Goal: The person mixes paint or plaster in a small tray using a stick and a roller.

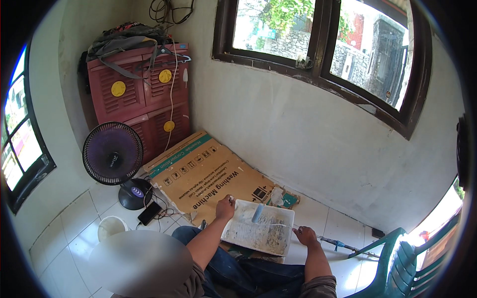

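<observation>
My left hand (225,206) grips the upper left corner of a white paint tray (253,241), streaked with dried grey paint, resting low in front of my bent legs. A pale blue paint roller (257,212) lies in the tray. My right hand (305,233) is closed on the roller's handle, just beyond the tray's right edge. Behind that hand a long pole (353,248) with a blue tie extends to the right; whether it joins the roller is unclear. A large flattened cardboard sheet (198,169) lies on the floor behind the tray.
A black fan (113,154) stands at left, with a phone (149,212), cables and a white bucket (112,227) nearby. A red plastic cabinet (129,99) with bags on top fills the corner. A green chair (402,258) is at right, below a windowed wall (298,114).
</observation>
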### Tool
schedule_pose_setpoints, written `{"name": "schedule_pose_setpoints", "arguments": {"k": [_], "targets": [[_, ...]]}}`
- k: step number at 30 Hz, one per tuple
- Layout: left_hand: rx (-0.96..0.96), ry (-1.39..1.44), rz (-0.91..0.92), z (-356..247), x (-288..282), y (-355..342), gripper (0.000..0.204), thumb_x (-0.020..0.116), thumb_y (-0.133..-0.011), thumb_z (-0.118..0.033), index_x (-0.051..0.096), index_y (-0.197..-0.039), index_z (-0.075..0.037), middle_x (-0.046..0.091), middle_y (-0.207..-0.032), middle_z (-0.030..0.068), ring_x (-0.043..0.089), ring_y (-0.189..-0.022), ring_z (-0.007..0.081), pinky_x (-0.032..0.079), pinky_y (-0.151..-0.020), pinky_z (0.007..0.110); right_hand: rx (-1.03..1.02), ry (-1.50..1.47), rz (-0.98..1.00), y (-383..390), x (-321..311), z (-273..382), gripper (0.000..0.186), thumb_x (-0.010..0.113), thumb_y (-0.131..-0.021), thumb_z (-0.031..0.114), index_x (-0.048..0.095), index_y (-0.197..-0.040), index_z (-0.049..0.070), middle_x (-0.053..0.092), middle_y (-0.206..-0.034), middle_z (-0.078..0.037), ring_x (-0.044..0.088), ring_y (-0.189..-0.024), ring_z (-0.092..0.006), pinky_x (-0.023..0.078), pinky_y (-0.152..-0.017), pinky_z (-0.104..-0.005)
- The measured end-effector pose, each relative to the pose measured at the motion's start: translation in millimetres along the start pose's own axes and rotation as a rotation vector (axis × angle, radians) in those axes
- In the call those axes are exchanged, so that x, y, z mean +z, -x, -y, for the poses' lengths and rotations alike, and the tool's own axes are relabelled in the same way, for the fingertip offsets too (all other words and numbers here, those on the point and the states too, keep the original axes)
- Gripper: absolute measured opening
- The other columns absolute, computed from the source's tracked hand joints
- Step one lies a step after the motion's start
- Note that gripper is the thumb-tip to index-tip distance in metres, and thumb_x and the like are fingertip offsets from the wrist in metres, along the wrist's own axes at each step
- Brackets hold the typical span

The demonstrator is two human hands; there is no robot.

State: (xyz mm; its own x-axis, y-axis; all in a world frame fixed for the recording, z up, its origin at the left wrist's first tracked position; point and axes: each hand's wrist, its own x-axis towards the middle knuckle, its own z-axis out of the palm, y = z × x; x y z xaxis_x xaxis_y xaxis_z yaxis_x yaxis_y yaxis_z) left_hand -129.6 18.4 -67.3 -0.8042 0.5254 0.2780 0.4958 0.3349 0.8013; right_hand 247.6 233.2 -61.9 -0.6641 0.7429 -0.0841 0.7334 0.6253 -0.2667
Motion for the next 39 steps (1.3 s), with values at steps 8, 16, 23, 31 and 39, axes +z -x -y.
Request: {"name": "schedule_pose_setpoints", "arguments": {"k": [8, 16, 23, 31, 39], "targets": [[-0.058, -0.045, 0.041, -8.6, -3.3, 2.4, 0.023, 0.066, -0.097, -0.028, 0.069, -0.109, -0.008, 0.074, -0.095, 0.0221, 0.072, -0.093, 0.0412, 0.057, -0.081, 0.050, 0.053, -0.058, 0.001, -2.7, 2.2, 0.4, 0.068, 0.065, -0.090, 0.068, 0.068, -0.113, 0.004, 0.075, -0.101, -0.021, 0.071, -0.103, -0.0406, 0.055, -0.091, -0.0501], [-0.071, -0.071, 0.073, -10.6, -5.9, 3.2, 0.023, 0.066, -0.098, -0.028, 0.069, -0.107, -0.007, 0.075, -0.095, 0.0199, 0.073, -0.093, 0.0384, 0.058, -0.081, 0.048, -0.136, -0.011, -0.137, -4.0, 0.2, 25.5, 0.062, 0.069, -0.092, 0.055, 0.062, -0.127, 0.005, 0.062, -0.132, -0.020, 0.061, -0.122, -0.0351, 0.049, -0.101, -0.0510], [-0.056, -0.072, 0.081, -12.2, -7.3, 4.9, 0.024, 0.066, -0.098, -0.029, 0.068, -0.108, -0.007, 0.075, -0.097, 0.0194, 0.073, -0.094, 0.0378, 0.058, -0.082, 0.048, -0.333, 0.153, -0.157, -7.3, 10.5, 43.4, 0.047, 0.065, -0.097, 0.039, 0.063, -0.130, 0.006, 0.062, -0.131, -0.016, 0.058, -0.125, -0.0330, 0.044, -0.106, -0.0517], [-0.065, -0.080, 0.091, -17.2, -10.7, 7.4, 0.024, 0.066, -0.098, -0.029, 0.068, -0.108, -0.007, 0.076, -0.097, 0.0189, 0.073, -0.094, 0.0371, 0.058, -0.083, 0.048, -0.330, 0.237, -0.101, -8.2, 19.6, 49.1, 0.033, 0.050, -0.104, 0.028, 0.068, -0.127, 0.012, 0.070, -0.122, -0.008, 0.061, -0.121, -0.0257, 0.035, -0.110, -0.0512], [-0.042, -0.054, 0.086, -10.2, -7.8, 4.7, 0.024, 0.066, -0.098, -0.029, 0.068, -0.106, -0.007, 0.075, -0.096, 0.0182, 0.073, -0.093, 0.0369, 0.057, -0.082, 0.047, -0.386, 0.310, -0.115, -11.8, 22.8, 48.9, 0.032, 0.048, -0.105, 0.026, 0.070, -0.125, 0.013, 0.070, -0.118, -0.007, 0.062, -0.116, -0.0245, 0.036, -0.109, -0.0479]]}}
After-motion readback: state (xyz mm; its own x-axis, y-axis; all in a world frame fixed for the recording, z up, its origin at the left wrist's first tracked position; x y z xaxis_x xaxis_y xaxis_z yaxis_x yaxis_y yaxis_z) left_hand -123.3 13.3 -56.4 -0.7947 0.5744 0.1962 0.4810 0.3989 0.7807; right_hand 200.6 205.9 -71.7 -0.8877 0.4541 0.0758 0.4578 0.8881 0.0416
